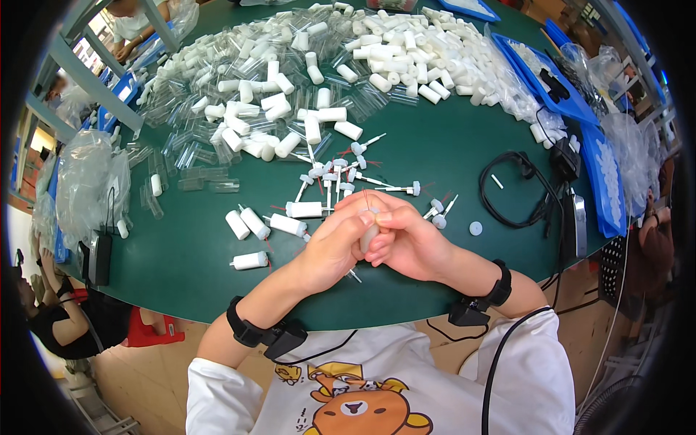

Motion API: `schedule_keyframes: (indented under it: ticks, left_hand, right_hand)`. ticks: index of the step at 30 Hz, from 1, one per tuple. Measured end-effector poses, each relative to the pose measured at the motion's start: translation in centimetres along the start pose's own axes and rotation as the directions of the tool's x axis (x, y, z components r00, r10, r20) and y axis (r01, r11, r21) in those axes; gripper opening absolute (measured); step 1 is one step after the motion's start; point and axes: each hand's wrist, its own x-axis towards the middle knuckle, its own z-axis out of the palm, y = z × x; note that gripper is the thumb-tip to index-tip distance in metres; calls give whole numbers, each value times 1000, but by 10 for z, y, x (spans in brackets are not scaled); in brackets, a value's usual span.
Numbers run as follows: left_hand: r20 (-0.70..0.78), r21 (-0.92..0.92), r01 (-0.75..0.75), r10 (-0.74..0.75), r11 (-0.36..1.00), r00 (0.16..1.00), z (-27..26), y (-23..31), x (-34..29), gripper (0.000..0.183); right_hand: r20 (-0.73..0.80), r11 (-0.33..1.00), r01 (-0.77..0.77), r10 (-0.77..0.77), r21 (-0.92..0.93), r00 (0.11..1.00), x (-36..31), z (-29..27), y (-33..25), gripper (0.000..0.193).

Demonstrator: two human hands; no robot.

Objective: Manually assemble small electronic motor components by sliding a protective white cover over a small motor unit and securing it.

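Close to the table's near edge, my left hand (326, 249) and my right hand (424, 243) meet around a white cylinder (369, 238). Both thumbs press at its top, where thin wires stick up; my fingers hide much of it. Just beyond my hands lies a cluster of small white caps with thin stems and red wires (337, 172). To the left of my left hand rest several capped white cylinders (250, 261), some with a short stem at one end. One round white cap (475, 228) lies alone to the right.
A big heap of white cylinders (406, 54) and clear tubes (210, 181) covers the far side of the green table (435, 304). Blue trays (605, 174) and a coiled black cable (487, 196) lie at right, plastic bags (90, 181) at left. Other people sit nearby.
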Motion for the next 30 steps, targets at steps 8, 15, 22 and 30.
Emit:
schedule_keyframes:
  ticks: [8, 15, 22, 30]
  left_hand:
    - [17, -79, 5, -4, 997, 1000, -3, -3, -1, 23]
    - [10, -83, -10, 10, 997, 1000, 7, 2, 1, 30]
    - [63, -81, -59, 64, 995, 996, 34, 14, -8, 38]
    - [146, -168, 161, -137, 973, 980, 73, -7, -62, 35]
  right_hand:
    - [-8, 1000, 1, -1, -9, 1000, 0, -4, 5, 49]
    - [-2, 992, -76, 77, 105, 997, -1, -3, -4, 39]
    - [-80, 948, -35, 11, -316, 997, -14, 15, -16, 49]
    - [-88, 941, -82, 56, -328, 995, -90, 61, 10, 51]
